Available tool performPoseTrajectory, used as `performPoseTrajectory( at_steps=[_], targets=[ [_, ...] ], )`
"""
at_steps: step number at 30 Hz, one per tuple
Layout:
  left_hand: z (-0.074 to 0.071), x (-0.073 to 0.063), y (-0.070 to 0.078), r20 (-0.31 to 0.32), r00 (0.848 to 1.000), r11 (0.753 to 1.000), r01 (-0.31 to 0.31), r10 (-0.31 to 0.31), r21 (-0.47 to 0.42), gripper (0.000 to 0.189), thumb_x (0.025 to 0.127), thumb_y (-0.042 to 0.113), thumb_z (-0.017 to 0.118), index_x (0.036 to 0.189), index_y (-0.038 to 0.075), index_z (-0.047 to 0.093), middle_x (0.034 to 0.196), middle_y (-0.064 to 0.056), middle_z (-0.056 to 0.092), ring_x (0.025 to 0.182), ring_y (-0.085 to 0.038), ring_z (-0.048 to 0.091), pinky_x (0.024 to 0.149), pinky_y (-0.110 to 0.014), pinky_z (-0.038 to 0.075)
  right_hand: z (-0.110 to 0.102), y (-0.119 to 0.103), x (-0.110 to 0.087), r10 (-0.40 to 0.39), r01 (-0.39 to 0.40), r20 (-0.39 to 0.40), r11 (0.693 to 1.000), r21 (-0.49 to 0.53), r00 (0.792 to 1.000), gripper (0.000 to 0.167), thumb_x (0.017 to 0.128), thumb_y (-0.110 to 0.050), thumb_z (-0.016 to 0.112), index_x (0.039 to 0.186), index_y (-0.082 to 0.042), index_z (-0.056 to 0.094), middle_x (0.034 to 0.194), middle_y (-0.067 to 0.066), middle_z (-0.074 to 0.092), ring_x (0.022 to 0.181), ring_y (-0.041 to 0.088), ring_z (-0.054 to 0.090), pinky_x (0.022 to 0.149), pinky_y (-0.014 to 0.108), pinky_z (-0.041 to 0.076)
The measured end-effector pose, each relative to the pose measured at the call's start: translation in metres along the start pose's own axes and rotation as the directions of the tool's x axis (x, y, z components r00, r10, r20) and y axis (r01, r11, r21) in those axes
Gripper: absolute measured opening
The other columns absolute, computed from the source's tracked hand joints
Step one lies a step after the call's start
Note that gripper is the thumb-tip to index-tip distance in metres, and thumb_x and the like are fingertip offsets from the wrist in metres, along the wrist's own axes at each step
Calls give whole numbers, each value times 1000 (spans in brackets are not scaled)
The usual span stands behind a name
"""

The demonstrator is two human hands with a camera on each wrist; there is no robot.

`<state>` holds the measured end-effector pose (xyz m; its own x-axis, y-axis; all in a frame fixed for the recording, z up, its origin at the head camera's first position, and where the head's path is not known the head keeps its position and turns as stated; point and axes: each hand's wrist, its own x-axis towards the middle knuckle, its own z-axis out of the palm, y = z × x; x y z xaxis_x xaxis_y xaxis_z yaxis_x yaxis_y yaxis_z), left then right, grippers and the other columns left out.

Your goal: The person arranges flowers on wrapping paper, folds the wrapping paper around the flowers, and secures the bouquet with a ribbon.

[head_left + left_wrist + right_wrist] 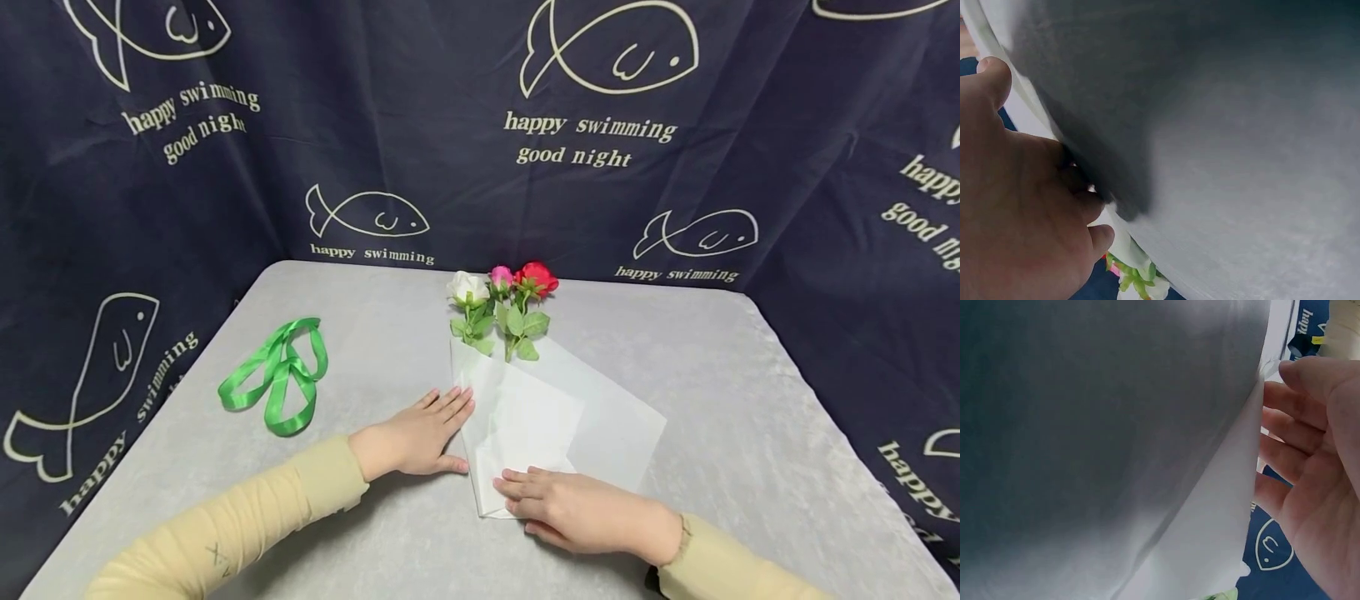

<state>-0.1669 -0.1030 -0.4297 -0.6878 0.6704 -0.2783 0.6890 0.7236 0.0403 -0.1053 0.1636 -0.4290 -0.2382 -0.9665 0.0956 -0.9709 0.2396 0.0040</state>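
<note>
White wrapping paper (536, 421) lies on the table, its left side folded over the stems of three artificial roses. The white rose (468, 288), pink rose (502, 276) and red rose (537, 277) show past its far edge with their green leaves; the lower stems are hidden. My left hand (423, 435) lies spread along the paper's left edge, fingertips on the fold and thumb near the lower left edge. My right hand (581, 510) rests on the lower part of the folded paper, its fingers extended leftward. The paper's right side (622, 425) lies flat, unfolded.
A looped green ribbon (300, 375) lies on the left of the grey-covered table (375, 325). Behind the table hangs a dark blue curtain (465, 150) printed with fish and lettering.
</note>
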Motion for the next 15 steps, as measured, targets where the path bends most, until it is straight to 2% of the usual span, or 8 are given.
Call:
performPoseTrajectory(
  at_steps=[3, 7, 10, 15],
  targets=[
    [1, 3, 2, 7, 999, 999, 32, -32, -6, 91, 88, 69, 32, 151, 5, 14, 158, -10, 6, 145, -24, 6, 117, -43, 8, 1, -1, 0, 41, -43, 32, 998, 43, 999, 31, 93, -22, 58, 121, -8, 59, 137, 8, 52, 126, 21, 50, 99, 37, 45],
    [3, 11, 4, 7, 994, 993, 113, -113, -32, 97, 87, 73, 28, 150, 1, 12, 157, -14, 5, 145, -28, 4, 117, -43, 6, 2, -2, 1, 80, -82, 44, 994, 67, 996, 35, 93, -18, 57, 125, -7, 54, 134, 12, 55, 123, 21, 53, 98, 38, 46],
    [5, 19, 2, 1, 984, 982, 180, -180, -55, 102, 85, 76, 26, 149, -2, 11, 156, -17, 4, 145, -31, 3, 117, -43, 4, 4, -2, 2, 82, -84, 23, 994, 71, 996, 38, 92, -14, 58, 128, -5, 52, 129, 13, 58, 120, 21, 55, 97, 37, 47],
    [0, 32, -6, 15, 968, 963, 251, -251, -97, 103, 84, 77, 24, 149, -2, 10, 156, -18, 4, 145, -31, 2, 117, -44, 2, 4, 0, 2, 52, -52, -8, 997, 61, 999, 40, 90, -11, 58, 129, -5, 53, 127, 11, 60, 119, 20, 56, 96, 37, 48]
  ],
)
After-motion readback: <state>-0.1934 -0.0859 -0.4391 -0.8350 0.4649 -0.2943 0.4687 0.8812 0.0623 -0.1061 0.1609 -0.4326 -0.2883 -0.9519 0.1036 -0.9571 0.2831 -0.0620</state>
